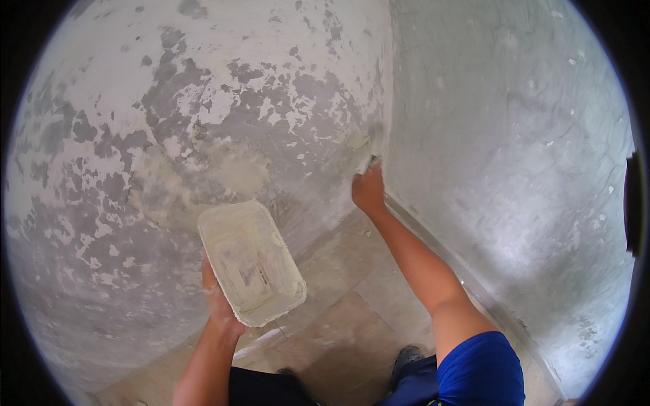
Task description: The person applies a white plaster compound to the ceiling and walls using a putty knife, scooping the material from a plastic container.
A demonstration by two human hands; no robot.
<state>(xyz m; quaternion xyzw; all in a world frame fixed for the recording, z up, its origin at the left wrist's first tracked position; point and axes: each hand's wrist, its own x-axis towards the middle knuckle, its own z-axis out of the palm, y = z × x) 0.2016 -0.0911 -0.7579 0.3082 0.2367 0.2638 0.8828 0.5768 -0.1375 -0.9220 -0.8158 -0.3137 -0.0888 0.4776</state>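
Note:
My left hand [218, 303] grips a pale rectangular plastic tub [283, 249] by its left side and from beneath, so part of the fingers is hidden. Smears of cream putty [247, 267] coat the tub's inside. Further out, my right hand [368, 189] is closed around what looks like a putty knife [372, 162], mostly covered by the fist. It is up against the patchy wall [298, 122], close to the inside corner. A fresh smear of putty [356, 141] lies just beyond the knife. Behind the tub spreads a broader damp putty patch [233, 168] on the same wall.
A grey-green plastered wall [514, 135] meets the patchy wall at the corner on the right. Below are floor tiles [345, 325] with dusty marks, and a shoe [407, 354] stands on them. Something dark [634, 203] shows at the far right rim.

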